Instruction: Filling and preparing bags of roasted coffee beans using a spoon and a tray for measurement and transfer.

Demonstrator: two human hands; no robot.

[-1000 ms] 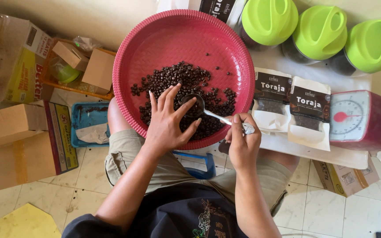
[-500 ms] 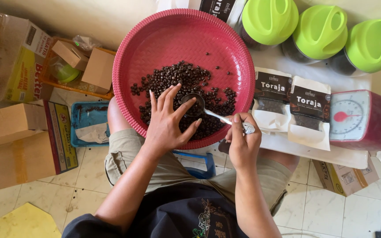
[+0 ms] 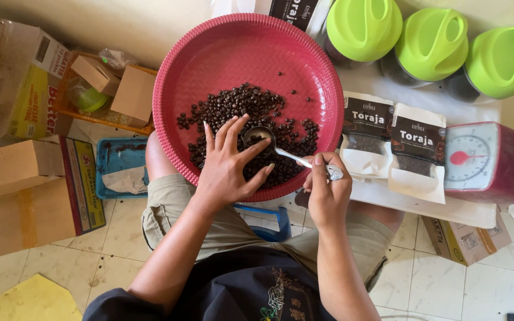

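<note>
Colours and patterns, head view

Tray (image 3: pixel 209 53): pink-red, woven ribbed texture. Coffee beans (image 3: pixel 233 107): dark brown, near black. Spoon (image 3: pixel 281 151): silver metal. Three jar lids (image 3: pixel 429 41): lime green. Two pouches (image 3: pixel 394 139): white with black label panels. Scale (image 3: pixel 483 160): pink-red body, white dial, red pointer. Shorts (image 3: pixel 168 208): khaki. Shirt (image 3: pixel 239 285): black, pale print. Floor tiles (image 3: pixel 435 285): off-white. Small tray (image 3: pixel 117 157): blue. Boxes (image 3: pixel 13 196): brown cardboard.
</note>
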